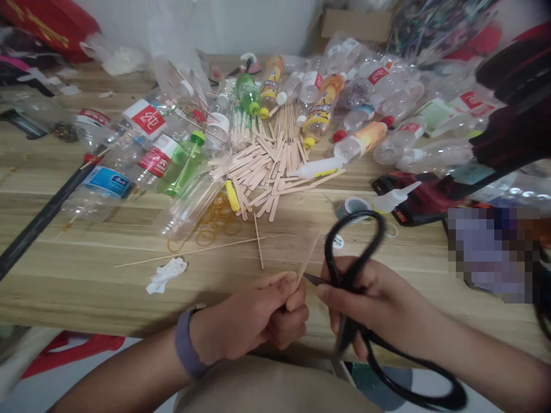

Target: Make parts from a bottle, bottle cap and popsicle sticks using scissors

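Observation:
Near the table's front edge, my left hand [275,315] pinches a thin wooden stick [309,258] that points up and to the right. My right hand [365,298] grips a pair of black-handled scissors [353,275] around the blades and pivot, with the large handle loops sticking out above and below. One pointed blade tip reaches to the stick beside my left fingertips. Beyond both hands, many flat wooden sticks [275,166] lie in a loose pile. A long thin skewer [193,251] and a short stick [258,241] rest on the wood nearer to me.
Plastic bottles [185,166] crowd the back and both sides of the table [86,287]. A crumpled white tissue [167,275] sits left, a tape roll [355,207] and a red-black tool [413,198] right. Rubber bands [210,223] lie beside a clear bottle.

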`<state>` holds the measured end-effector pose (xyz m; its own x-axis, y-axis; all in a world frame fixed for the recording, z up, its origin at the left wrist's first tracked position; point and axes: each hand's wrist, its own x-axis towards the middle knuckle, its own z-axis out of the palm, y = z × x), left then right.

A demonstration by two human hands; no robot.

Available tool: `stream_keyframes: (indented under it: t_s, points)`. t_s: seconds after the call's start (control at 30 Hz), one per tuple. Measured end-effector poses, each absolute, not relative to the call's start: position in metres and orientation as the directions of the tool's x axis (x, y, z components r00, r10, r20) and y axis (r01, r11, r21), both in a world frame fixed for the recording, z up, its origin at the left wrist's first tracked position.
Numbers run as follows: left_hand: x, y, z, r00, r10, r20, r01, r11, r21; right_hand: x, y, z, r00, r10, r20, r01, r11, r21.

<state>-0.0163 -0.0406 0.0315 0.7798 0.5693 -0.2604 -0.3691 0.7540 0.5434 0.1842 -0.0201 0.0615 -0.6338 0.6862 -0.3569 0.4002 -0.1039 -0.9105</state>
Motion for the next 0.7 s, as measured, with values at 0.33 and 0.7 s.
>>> stream_keyframes:
  t_s: [0.33,0.7]
  points:
    - [-0.018,-0.043,0.031,0.817,0.505,-0.279,-0.334,0.809,0.484,0.19,-0.015,0.069,-0.787,0.488,0.378,0.465,0.871,-0.156]
    - [-0.017,-0.044,0.036,0.807,0.498,-0.318,-0.303,0.811,0.5,0.194,-0.018,0.062,-0.631,0.77,0.094,0.482,0.484,-0.73]
